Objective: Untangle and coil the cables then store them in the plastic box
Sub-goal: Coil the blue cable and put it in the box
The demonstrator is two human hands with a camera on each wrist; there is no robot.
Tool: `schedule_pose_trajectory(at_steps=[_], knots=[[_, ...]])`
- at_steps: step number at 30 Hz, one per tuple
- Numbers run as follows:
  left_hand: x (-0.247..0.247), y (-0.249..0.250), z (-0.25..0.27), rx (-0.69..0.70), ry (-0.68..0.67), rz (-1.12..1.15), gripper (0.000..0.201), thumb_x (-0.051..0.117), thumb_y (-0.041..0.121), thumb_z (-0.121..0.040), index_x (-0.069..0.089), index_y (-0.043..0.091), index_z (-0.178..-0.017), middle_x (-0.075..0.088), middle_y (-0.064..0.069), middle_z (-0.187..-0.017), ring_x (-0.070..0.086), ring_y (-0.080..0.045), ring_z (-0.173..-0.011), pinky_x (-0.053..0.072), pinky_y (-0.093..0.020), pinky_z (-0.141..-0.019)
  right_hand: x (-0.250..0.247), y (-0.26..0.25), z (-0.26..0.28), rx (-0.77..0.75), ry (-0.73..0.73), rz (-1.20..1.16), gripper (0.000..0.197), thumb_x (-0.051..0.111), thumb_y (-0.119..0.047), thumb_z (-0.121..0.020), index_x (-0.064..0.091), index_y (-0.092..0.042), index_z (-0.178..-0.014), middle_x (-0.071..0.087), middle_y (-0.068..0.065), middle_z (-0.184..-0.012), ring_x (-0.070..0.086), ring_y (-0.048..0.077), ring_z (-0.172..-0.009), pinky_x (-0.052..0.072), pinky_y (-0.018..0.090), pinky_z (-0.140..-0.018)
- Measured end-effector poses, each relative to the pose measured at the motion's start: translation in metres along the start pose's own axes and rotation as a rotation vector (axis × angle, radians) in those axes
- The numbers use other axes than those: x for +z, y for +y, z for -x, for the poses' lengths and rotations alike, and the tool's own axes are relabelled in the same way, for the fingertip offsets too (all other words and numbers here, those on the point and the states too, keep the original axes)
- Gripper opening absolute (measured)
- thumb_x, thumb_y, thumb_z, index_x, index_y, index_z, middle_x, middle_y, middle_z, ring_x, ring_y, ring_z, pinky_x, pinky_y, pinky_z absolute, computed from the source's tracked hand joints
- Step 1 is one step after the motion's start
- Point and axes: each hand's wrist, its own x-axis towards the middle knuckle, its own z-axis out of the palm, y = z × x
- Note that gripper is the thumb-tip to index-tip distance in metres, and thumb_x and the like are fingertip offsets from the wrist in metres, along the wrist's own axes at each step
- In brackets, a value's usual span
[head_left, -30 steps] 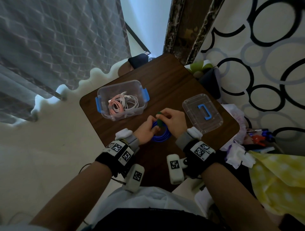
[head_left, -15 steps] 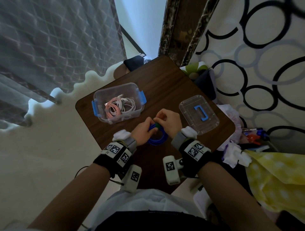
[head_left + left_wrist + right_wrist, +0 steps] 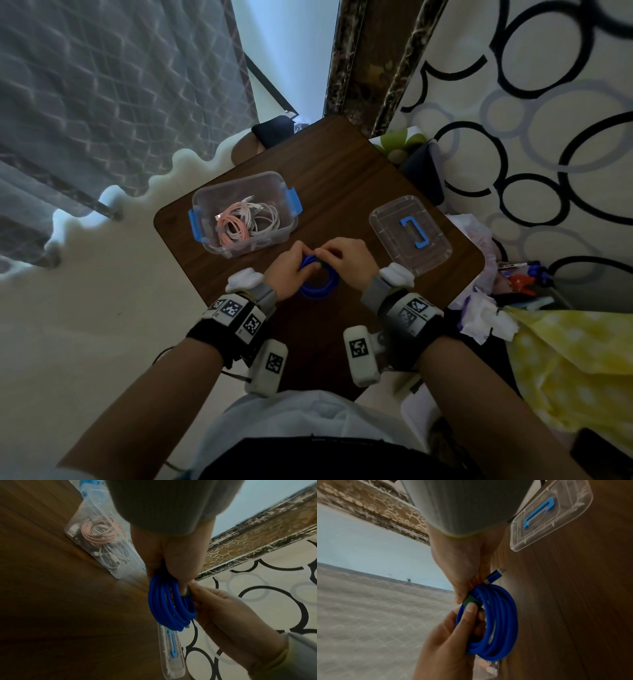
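A coiled blue cable is held just above the brown table, in front of the clear plastic box. My left hand grips the coil's far side. My right hand pinches a green tie wrapped round the strands there. The cable's blue plug sticks out behind my right hand. Inside the box lie a pink coil and a white coil.
The box's clear lid with a blue handle lies on the table to the right. Clutter, tissue and a yellow cloth sit beyond the table's right edge. A grey curtain hangs on the left.
Both hands have stayed on the blue coil and drawn closer together over its far side. The head view shifted slightly.
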Motion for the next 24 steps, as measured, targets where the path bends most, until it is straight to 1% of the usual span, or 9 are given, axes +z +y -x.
schedule_pose_trajectory(at_steps=[3,7,11,13,16,18,20,22,24], knots=[[0.029,0.026,-0.021,0.100,-0.074,-0.117,0.020,0.053,0.021,-0.092,0.046,0.008,-0.105,0.063,-0.011,-0.101,0.059,-0.014,-0.081,0.045,-0.018,-0.062,-0.023,0.038,0.016,0.110,-0.002,-0.065,0.026,0.048,-0.029,-0.095,0.065,-0.009,-0.096,0.065,0.009,-0.084,0.059,0.016,-0.074,0.049,0.027,-0.069],[0.055,0.040,-0.035,0.143,-0.117,-0.240,0.025,0.053,0.023,-0.092,0.045,0.008,-0.110,0.063,-0.011,-0.105,0.063,-0.022,-0.090,0.048,-0.027,-0.073,-0.029,0.069,0.024,0.231,-0.075,-0.117,0.032,0.039,-0.031,-0.099,0.060,-0.009,-0.091,0.059,0.010,-0.081,0.055,0.022,-0.073,0.046,0.042,-0.071],[0.085,0.056,-0.045,0.173,-0.022,-0.155,0.022,0.053,0.019,-0.092,0.047,0.007,-0.109,0.064,-0.010,-0.105,0.063,-0.019,-0.092,0.045,-0.020,-0.074,-0.034,0.094,0.034,0.348,-0.016,-0.479,0.032,0.032,-0.037,-0.100,0.043,-0.020,-0.074,0.045,0.002,-0.071,0.046,0.018,-0.069,0.038,0.040,-0.071],[0.099,0.063,-0.051,0.181,-0.011,-0.134,0.021,0.053,0.019,-0.091,0.048,0.008,-0.109,0.064,-0.009,-0.105,0.063,-0.017,-0.093,0.046,-0.020,-0.075,-0.034,0.103,0.040,0.407,0.083,-0.560,0.034,0.030,-0.038,-0.100,0.043,-0.020,-0.074,0.047,0.001,-0.071,0.049,0.019,-0.071,0.042,0.044,-0.076],[0.105,0.069,-0.058,0.146,-0.070,-0.116,0.022,0.054,0.021,-0.090,0.049,0.011,-0.109,0.061,-0.006,-0.106,0.061,-0.016,-0.095,0.049,-0.024,-0.079,-0.030,0.105,0.049,0.451,0.186,-0.597,0.032,0.030,-0.037,-0.100,0.047,-0.020,-0.079,0.050,-0.001,-0.074,0.052,0.016,-0.074,0.044,0.040,-0.077],[0.097,0.070,-0.059,0.115,-0.114,-0.053,0.023,0.052,0.024,-0.091,0.051,0.013,-0.111,0.059,-0.002,-0.108,0.059,-0.013,-0.098,0.049,-0.026,-0.083,-0.033,0.101,0.055,0.421,0.183,-0.692,0.024,0.033,-0.034,-0.100,0.047,-0.019,-0.089,0.053,-0.002,-0.085,0.054,0.013,-0.083,0.046,0.035,-0.081],[0.079,0.069,-0.058,0.120,-0.088,0.046,0.022,0.049,0.024,-0.093,0.053,0.015,-0.113,0.057,0.001,-0.111,0.057,-0.010,-0.099,0.048,-0.023,-0.085,-0.041,0.094,0.057,0.329,0.201,-0.735,0.016,0.036,-0.028,-0.100,0.046,-0.017,-0.094,0.053,-0.004,-0.090,0.054,0.009,-0.084,0.048,0.024,-0.077],[0.053,0.063,-0.052,0.122,0.050,0.081,0.022,0.045,0.024,-0.095,0.054,0.018,-0.114,0.056,0.003,-0.113,0.055,-0.006,-0.097,0.046,-0.018,-0.080,-0.050,0.079,0.055,0.214,0.235,-0.668,0.012,0.037,-0.021,-0.099,0.045,-0.012,-0.102,0.054,-0.004,-0.098,0.055,0.008,-0.088,0.049,0.022,-0.076],[0.022,0.045,-0.040,0.086,0.267,0.001,0.022,0.048,0.023,-0.094,0.055,0.017,-0.114,0.057,0.002,-0.113,0.054,-0.010,-0.099,0.043,-0.019,-0.079,-0.053,0.059,0.047,0.078,0.262,-0.484,0.016,0.042,-0.018,-0.098,0.045,-0.007,-0.109,0.056,0.003,-0.108,0.057,0.013,-0.096,0.050,0.027,-0.080]])
